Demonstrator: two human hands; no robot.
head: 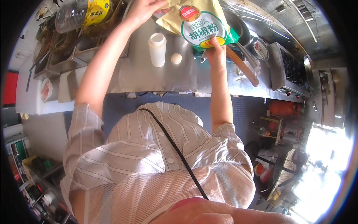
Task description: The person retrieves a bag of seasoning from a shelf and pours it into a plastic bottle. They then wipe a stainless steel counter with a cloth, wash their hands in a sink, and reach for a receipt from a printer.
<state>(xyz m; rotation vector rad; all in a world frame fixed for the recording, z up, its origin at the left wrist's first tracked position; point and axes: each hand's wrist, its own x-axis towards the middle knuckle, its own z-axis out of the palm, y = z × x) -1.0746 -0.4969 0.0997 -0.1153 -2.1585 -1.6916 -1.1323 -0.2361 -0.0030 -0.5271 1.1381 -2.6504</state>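
Note:
A yellow, white and green printed plastic pouch [193,19] bearing writing is held up over the steel counter, its top cut off by the upper picture edge. My right hand [216,51] grips its lower right part, thumb across the front. At the pouch's upper left edge, my left hand [146,9] pinches it, the fingertips partly hidden. Below the pouch, a white plastic bottle [157,51] stands uncapped on the counter [134,72]. Just right of the bottle lies a small round off-white cap [176,58].
A large clear oil jug [74,16] with a yellow label stands at upper left, above steel bins [63,60]. Right of my right hand, a wooden handle [243,67] juts toward the counter edge, near a dark wok [237,26]. Farther right is a gas stove [292,67].

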